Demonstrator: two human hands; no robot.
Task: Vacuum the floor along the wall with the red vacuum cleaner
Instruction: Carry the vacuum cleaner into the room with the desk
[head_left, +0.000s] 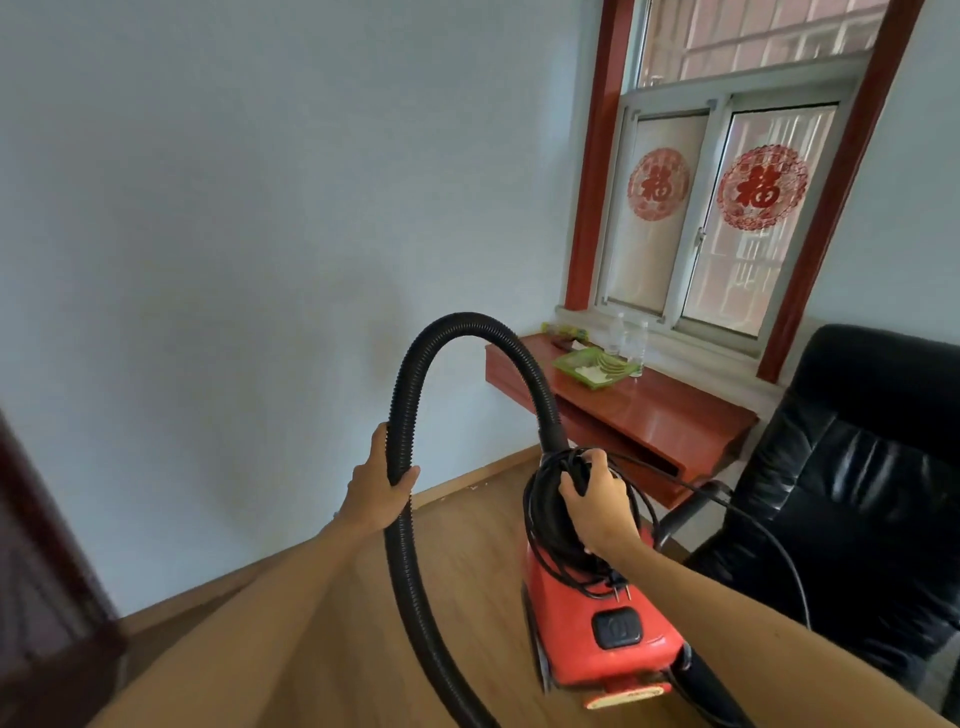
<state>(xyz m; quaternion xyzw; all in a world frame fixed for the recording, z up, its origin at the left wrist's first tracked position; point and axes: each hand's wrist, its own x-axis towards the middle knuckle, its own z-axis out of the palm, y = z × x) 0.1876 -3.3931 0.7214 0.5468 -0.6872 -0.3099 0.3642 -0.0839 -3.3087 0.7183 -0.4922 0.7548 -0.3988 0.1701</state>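
Note:
The red vacuum cleaner (582, 618) hangs above the wooden floor (467, 545), lifted by its top. My right hand (597, 501) grips its black handle, where the black power cord (550, 525) is wound in loops with the plug lying on the red body. A black ribbed hose (457, 325) arches up from the cleaner's front and drops down on the left. My left hand (379, 488) is closed around that hose at mid-height. The hose's lower end runs out of the bottom of the view; no nozzle is visible.
A pale wall (234, 234) meets the floor along a wooden skirting board. A red wall-mounted desk (665, 415) with a green tray and bottles sits under the window. A black leather chair (857, 467) stands close on the right. Dark wood (36, 571) shows at the left edge.

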